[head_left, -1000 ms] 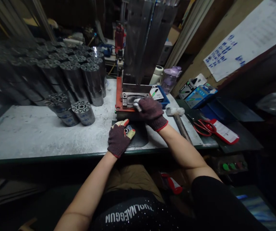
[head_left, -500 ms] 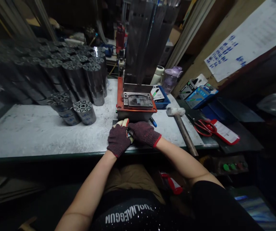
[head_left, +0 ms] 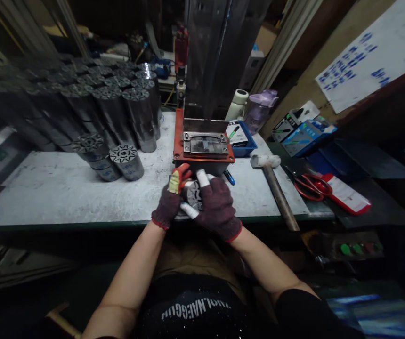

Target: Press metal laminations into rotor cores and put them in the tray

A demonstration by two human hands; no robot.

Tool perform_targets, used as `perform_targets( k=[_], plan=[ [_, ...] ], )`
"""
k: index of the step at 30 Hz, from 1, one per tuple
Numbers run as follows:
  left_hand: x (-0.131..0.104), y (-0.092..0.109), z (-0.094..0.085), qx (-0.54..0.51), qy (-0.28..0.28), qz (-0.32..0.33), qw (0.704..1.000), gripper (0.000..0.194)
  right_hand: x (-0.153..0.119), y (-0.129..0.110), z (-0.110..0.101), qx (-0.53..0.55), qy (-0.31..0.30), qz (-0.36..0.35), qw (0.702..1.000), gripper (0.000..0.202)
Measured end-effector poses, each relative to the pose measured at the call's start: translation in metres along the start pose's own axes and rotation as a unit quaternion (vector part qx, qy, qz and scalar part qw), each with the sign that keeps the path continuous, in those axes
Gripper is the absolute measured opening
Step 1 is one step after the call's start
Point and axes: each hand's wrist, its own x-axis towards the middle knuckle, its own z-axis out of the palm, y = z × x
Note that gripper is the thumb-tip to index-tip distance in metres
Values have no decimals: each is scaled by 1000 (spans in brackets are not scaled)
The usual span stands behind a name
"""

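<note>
Both my hands wear dark knitted gloves with red cuffs. At the front of the bench, my right hand [head_left: 216, 202] is wrapped round a slotted metal rotor core [head_left: 194, 194], its white-taped fingers on either side of the core's star-patterned end. My left hand [head_left: 170, 197] is just left of that core, fingers stretched forward and partly apart, their tips red and yellow; whether it touches the core I cannot tell. Right behind the hands is an orange-framed fixture [head_left: 204, 157] with a metal plate on top.
Rows of stacked metal cores [head_left: 117, 101] fill the back left, with a few shorter stacks [head_left: 127, 162] in front. A mallet [head_left: 275, 188], red-handled scissors [head_left: 310, 186] and a blue marker [head_left: 229, 177] lie to the right. Bottles [head_left: 261, 110] and a blue tray [head_left: 247, 148] are behind.
My hands were close together over a mostly hidden piece. Now they are apart, the right hand grips the core from the right and its slotted end shows. The view has shifted slightly.
</note>
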Motion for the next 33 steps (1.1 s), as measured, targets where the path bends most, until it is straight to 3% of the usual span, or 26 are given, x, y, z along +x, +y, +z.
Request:
perform_targets(
  k=[2, 4, 6, 8, 9, 11, 13, 15, 18, 21, 24, 26, 28, 31, 33],
  plan=[
    [-2, -5, -7, -49, 37, -45, 997, 79, 8, -5, 8, 7, -89, 19, 996, 83],
    [-8, -9, -12, -70, 58, -39, 995, 82, 12, -2, 20, 31, -136, 34, 990, 83],
    [-16, -12, -12, -48, 41, 3, 998, 77, 14, 10, 33, 103, -122, 46, 986, 84],
    [-22, -12, -9, 22, -1, 51, 998, 74, 13, 27, 43, 247, -71, 89, 962, 76],
    [-23, -11, -7, 78, -23, 76, 994, 78, 12, 37, 46, 332, -34, 135, 933, 70],
    [-23, -11, 0, 211, -55, 121, 968, 91, 11, 53, 52, 476, 36, 243, 844, 63],
    [-21, -11, 8, 328, -66, 148, 931, 92, 10, 62, 53, 543, 68, 301, 781, 59],
    [-20, -11, 12, 388, -68, 155, 906, 84, 9, 62, 51, 536, 64, 275, 796, 52],
    [-27, -7, -1, 383, -65, 164, 907, 77, 5, 53, 44, 454, 57, 200, 866, 40],
    [-39, 4, -43, 333, -13, 152, 930, 71, 2, 50, 41, 412, 49, 189, 890, 38],
    [-48, 18, -109, 329, 119, 126, 928, 70, 1, 52, 45, 407, 40, 199, 891, 39],
    [-48, 24, -157, 376, 231, 102, 892, 75, 2, 53, 47, 403, 33, 200, 892, 39],
    [-43, 25, -201, 461, 304, 65, 832, 80, 2, 53, 48, 391, 25, 197, 899, 39],
    [-35, 18, -246, 575, 276, -42, 769, 80, 2, 51, 48, 361, 11, 187, 914, 39],
    [-31, 15, -261, 629, 245, -79, 734, 77, 1, 51, 48, 342, 10, 176, 923, 39]
  ],
)
